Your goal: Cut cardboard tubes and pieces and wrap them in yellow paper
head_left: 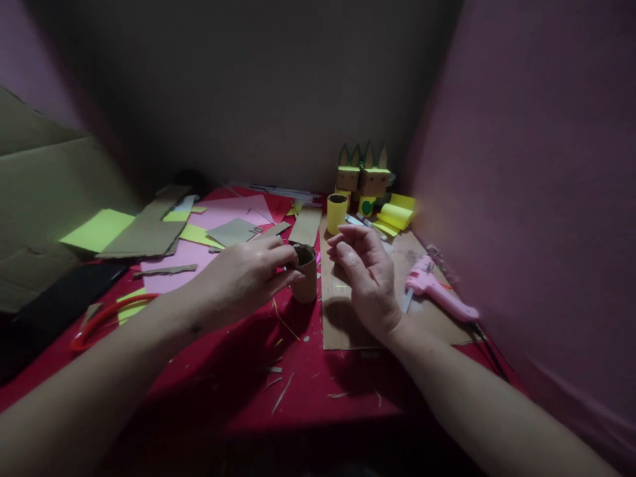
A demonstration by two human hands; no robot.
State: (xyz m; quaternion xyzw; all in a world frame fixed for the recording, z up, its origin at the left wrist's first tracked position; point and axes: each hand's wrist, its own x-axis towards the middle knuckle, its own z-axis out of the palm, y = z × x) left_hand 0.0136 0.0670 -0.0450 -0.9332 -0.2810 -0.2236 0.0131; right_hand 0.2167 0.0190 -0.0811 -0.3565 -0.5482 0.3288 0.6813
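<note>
My left hand (pixel 271 265) is closed on the rim of a brown cardboard tube (pixel 305 285), which stands upright over the red cloth. One or more of its fingers sit at the tube's top opening. To the right, my right hand (pixel 365 271) hovers over a cardboard sheet (pixel 342 334), its fingers loosely curled and nothing visible in them. Just beyond those fingers stands a yellow-covered tube (pixel 337 215), also upright. A pink glue gun (pixel 437 288) rests on the right part of the cardboard sheet.
Behind stand box-headed cardboard figures (pixel 365 179) with pointed ears. Yellow paper (pixel 396 215) curls beside them. Pink paper (pixel 243 212), cardboard pieces (pixel 149 228) and a red ring (pixel 94 324) lie at left. Scraps dot the red cloth (pixel 238 397). A pink wall (pixel 536 165) bounds the right side.
</note>
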